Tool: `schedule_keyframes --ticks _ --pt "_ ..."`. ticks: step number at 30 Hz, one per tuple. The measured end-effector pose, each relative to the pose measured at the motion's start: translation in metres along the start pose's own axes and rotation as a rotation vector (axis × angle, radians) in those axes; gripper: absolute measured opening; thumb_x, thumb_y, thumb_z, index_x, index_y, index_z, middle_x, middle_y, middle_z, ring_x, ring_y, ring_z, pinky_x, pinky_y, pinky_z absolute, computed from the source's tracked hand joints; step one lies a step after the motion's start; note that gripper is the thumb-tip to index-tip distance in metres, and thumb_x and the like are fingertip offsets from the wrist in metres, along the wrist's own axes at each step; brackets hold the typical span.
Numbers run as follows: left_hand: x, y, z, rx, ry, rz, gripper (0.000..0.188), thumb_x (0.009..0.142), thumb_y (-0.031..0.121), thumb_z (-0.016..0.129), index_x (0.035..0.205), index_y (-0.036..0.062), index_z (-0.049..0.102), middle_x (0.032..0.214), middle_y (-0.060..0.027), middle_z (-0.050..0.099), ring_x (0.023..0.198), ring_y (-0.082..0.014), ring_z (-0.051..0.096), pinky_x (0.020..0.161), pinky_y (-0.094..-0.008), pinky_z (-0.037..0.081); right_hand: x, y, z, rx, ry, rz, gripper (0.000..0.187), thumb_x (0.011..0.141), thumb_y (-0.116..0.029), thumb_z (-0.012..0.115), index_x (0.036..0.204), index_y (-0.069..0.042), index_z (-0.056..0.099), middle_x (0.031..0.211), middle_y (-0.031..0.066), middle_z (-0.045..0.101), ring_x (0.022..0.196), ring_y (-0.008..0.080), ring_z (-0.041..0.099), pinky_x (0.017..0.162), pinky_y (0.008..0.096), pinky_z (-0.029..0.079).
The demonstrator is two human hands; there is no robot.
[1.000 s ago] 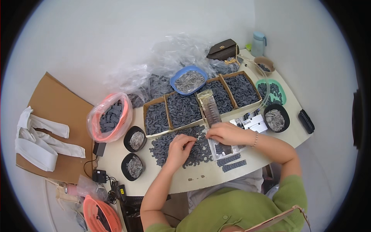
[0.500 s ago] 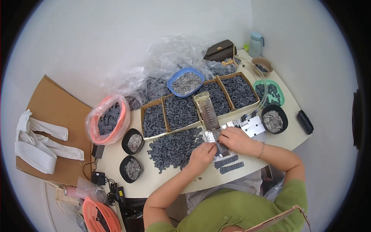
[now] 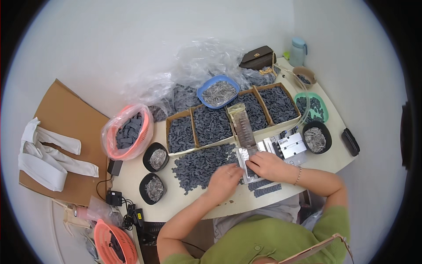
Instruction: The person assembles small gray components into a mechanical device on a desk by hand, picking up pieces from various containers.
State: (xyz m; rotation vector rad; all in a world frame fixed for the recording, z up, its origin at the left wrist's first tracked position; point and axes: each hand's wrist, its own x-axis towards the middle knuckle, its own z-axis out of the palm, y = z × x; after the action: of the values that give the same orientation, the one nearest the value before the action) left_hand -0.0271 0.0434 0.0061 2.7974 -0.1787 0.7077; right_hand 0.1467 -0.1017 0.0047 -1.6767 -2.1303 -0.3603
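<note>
Dk bag (image 3: 256,58) w/ gold chain (image 3: 267,71) nr lt-blue bottle (image 3: 297,53); 1 wht cloth (image 3: 44,176) on brn cardboard (image 3: 74,114).

Bare tabletop (image 3: 178,205) runs along the near left, between the near black bowl (image 3: 142,190) and the left forearm (image 3: 189,220), leaving a hand room to pass. The pile of grey parts (image 3: 198,166) and the boxes (image 3: 262,105) behind it block the far side, while the silver block (image 3: 292,146) and right black bowl (image 3: 328,143) crowd the right.
</note>
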Motion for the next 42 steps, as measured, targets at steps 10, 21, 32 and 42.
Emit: schedule_keyframes --ticks 10,21,32,42 --pt "0.006 -0.042 -0.019 0.209 0.018 -0.367 0.011 0.072 0.007 0.071 0.082 0.0064 0.066 0.088 -0.0064 0.054 0.088 -0.0256 0.052 0.073 -0.0368 0.039 0.049 0.009 0.007 -0.041 -0.065 0.028 0.010 0.074 -0.013 0.058 0.075 -0.007 0.066 0.085 0.0049 0.061 0.089 0.0196 0.056 0.076 0.0319 0.043" --pt "0.014 -0.024 -0.005 -0.175 0.136 -0.289 0.014 0.072 -0.001 0.066 0.085 0.0038 0.061 0.086 -0.0101 0.062 0.080 -0.0291 0.061 0.068 -0.0371 0.051 0.066 0.021 0.018 0.316 -0.126 0.299 0.006 0.079 -0.012 0.062 0.081 -0.007 0.064 0.081 0.0113 0.066 0.083 0.0303 0.064 0.070 0.0412 0.050" --pt "0.022 0.009 0.032 0.238 0.035 0.094 0.034 0.070 0.003 0.060 0.103 -0.0037 0.063 0.108 -0.0158 0.062 0.097 -0.0287 0.062 0.076 -0.0345 0.054 0.018 0.031 -0.001 0.284 0.018 0.272 0.010 0.078 -0.010 0.064 0.087 -0.006 0.064 0.086 0.0084 0.062 0.081 0.0284 0.063 0.071 0.0371 0.051" --pt "0.032 0.014 0.023 0.059 -0.109 -0.085 0.033 0.071 0.002 0.058 0.103 -0.0065 0.061 0.107 -0.0183 0.061 0.096 -0.0301 0.062 0.079 -0.0344 0.054 0.017 0.026 0.012 0.188 0.091 0.152 0.011 0.072 -0.011 0.061 0.083 -0.008 0.062 0.082 0.0056 0.059 0.079 0.0243 0.062 0.070 0.0347 0.052"
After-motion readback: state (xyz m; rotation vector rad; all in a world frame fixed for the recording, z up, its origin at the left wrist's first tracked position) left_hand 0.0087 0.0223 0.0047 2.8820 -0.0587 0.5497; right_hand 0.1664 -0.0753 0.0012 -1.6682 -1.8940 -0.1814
